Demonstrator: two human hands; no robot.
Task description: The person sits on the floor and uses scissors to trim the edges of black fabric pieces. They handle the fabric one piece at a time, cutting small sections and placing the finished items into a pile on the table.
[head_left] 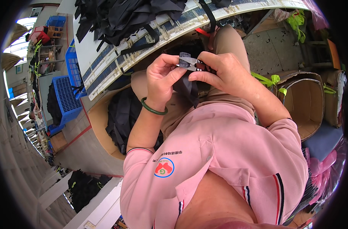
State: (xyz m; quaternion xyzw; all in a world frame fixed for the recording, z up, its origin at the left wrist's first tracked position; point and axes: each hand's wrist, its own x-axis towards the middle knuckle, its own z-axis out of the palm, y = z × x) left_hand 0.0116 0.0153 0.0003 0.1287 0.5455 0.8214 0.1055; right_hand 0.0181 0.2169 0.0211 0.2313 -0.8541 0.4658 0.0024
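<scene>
My left hand (163, 76), with a green bangle on its wrist, pinches the end of a black fabric strap (188, 91) between thumb and fingers. A stitched patch shows at that end, and the rest of the strap droops toward my lap. Closed around the dark handle of small thread snips (189, 62) is my right hand (224, 71). The silver blades point left and lie across the stitched end, close to my left fingertips. From here I cannot tell whether a thread sits between the blades.
A white-edged table (105, 72) in front carries a heap of black fabric pieces (124, 19). Beside my left leg, a cardboard box (101, 114) holds more black fabric. Blue plastic crates (69, 99) stand farther left. At right is an open cardboard carton (303, 103) with yellow-green ties.
</scene>
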